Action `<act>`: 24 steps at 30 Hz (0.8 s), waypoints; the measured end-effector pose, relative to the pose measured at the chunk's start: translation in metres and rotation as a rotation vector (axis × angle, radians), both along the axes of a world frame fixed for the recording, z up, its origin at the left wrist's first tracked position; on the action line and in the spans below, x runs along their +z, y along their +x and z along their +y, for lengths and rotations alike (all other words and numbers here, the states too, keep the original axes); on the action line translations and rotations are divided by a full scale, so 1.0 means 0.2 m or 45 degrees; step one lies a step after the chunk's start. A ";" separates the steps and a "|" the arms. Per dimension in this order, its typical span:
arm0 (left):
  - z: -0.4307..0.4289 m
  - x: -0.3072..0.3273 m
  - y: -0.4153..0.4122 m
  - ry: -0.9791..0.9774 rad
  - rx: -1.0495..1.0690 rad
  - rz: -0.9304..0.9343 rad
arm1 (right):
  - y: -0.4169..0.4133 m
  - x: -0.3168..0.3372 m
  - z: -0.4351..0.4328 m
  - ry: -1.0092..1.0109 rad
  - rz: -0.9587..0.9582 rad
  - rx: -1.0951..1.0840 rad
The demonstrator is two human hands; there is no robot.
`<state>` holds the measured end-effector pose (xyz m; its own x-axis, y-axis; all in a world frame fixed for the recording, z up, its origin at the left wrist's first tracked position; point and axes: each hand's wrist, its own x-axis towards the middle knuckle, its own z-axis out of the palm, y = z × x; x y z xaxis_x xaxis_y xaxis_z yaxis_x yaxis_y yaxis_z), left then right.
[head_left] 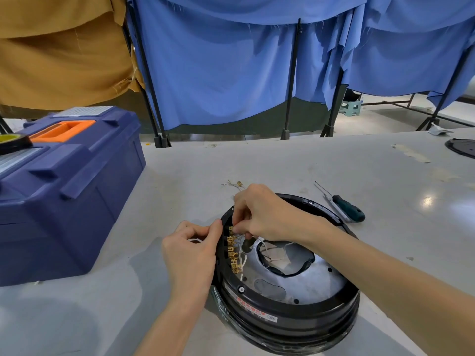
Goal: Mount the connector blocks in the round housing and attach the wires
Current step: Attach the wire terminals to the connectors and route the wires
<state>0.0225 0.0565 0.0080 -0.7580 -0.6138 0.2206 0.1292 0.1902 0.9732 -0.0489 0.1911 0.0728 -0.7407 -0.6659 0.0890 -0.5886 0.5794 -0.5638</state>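
1 round housing [288, 317] lies flat on the table [282, 163]. 1 row of brass connector blocks [234, 253] runs near-to-far along its left wall. of 2 hands, the left hand [191, 249] pinches the rim and the right hand [267, 217] pinches a white wire [241, 237] at the row's far end.

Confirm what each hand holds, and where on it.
Right hand pinches a white wire by its end, over the connector blocks. Left hand pinches the left rim of the round housing.

Bright overhead light, table [334, 160] glare, wide-angle edges.
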 end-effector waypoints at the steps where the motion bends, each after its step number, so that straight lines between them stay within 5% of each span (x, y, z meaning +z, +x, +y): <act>1: 0.00 0.00 0.00 -0.002 0.007 -0.013 | 0.01 0.00 0.00 0.016 0.002 -0.011; 15: 0.00 0.13 0.08 -0.459 0.110 -0.181 | 0.16 -0.04 0.02 0.229 0.393 -0.064; 24: 0.00 0.14 0.09 -0.543 0.118 -0.190 | 0.14 -0.07 0.01 0.133 0.384 -0.106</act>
